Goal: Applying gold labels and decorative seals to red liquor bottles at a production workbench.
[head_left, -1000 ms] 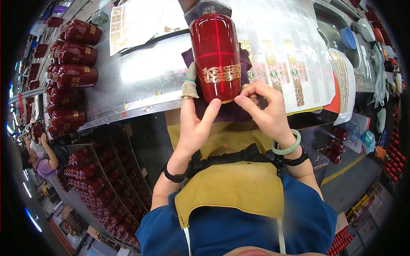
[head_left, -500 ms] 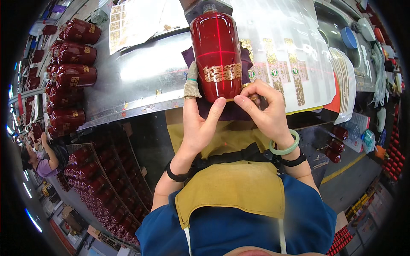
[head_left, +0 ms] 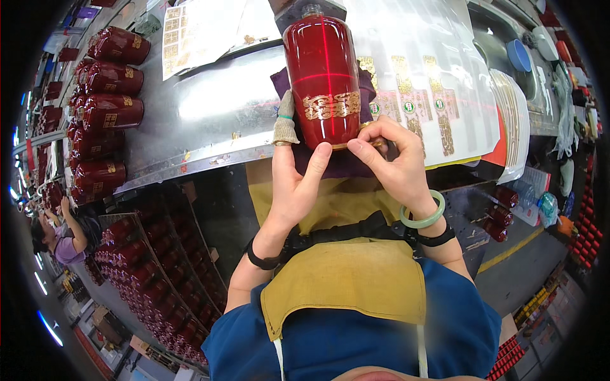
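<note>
A glossy dark-red bottle [head_left: 323,70] lies with its clear neck pointing away from me and its base toward me. A gold openwork band [head_left: 332,106] wraps its lower body, and red laser lines cross on the glass. My left hand [head_left: 293,168] holds the bottle's left side, its thumb at the base and a cloth sleeve [head_left: 286,120] over the forefinger. At the base's right corner, my right hand [head_left: 399,152] grips with thumb and curled fingers; the other fingertips are partly hidden. A dark purple cloth [head_left: 279,82] lies beneath the bottle.
Clear sheets with gold decals [head_left: 406,76] cover the bench at right; a white decal sheet [head_left: 210,32] lies at left. Red bottles [head_left: 113,113] stack along the left edge, with more in a rack [head_left: 146,273] below. A blue bowl [head_left: 518,56] sits far right. Another person [head_left: 70,235] works at far left.
The bottle has turned very slightly, its base shifting a little up and right. My left thumb has slid slightly left along the base. My right hand has barely moved.
</note>
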Tool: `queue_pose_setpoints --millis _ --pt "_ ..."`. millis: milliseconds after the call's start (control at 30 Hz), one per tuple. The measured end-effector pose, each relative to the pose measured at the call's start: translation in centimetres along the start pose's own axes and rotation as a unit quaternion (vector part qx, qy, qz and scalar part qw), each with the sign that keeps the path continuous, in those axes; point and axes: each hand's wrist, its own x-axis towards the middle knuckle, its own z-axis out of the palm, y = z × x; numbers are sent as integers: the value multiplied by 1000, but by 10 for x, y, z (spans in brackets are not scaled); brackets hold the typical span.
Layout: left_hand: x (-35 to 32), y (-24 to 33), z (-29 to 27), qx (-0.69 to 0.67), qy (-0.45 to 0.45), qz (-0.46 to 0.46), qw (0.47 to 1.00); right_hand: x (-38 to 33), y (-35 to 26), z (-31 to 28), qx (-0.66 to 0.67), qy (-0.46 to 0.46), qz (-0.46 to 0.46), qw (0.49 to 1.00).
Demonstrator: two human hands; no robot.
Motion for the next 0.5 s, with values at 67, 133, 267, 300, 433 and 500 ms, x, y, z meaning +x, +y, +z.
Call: queue_pose_setpoints --millis 67,133,267,300,433,500 --pt "-1 0 -1 1 4 0 1000 0 0 0 -2 4 -4 1000" --pt "-1 0 -1 4 3 -1 1000 0 0 0 5 0 1 1000" --pt "-2 0 -1 -34 5 -22 999 -1 -1 -1 2 -1 7 1000" --pt "-2 0 0 -30 8 -30 999 0 -1 -1 4 -4 6 1000" --pt "-3 -3 -1 -23 7 -16 1000 -1 0 0 -5 1 -7 1000" --pt "-4 -4 -3 -66 12 -48 997 0 0 -1 -12 1 -4 1000"
